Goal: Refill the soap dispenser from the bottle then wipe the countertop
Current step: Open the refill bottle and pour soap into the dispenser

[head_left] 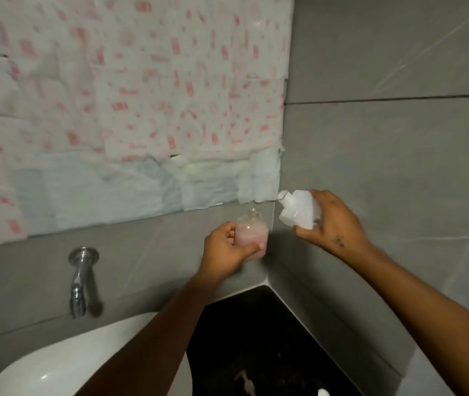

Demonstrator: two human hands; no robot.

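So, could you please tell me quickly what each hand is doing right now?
Left hand: closed around the dispenser, held upright.
Right hand: closed around the white bottle, tilted toward the dispenser.

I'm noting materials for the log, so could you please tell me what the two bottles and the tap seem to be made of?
Soap dispenser: clear, probably plastic, since pink liquid shows through; glass is possible. Refill bottle: opaque matte white, likely plastic. Tap: polished metal, with bright mirror-like highlights.
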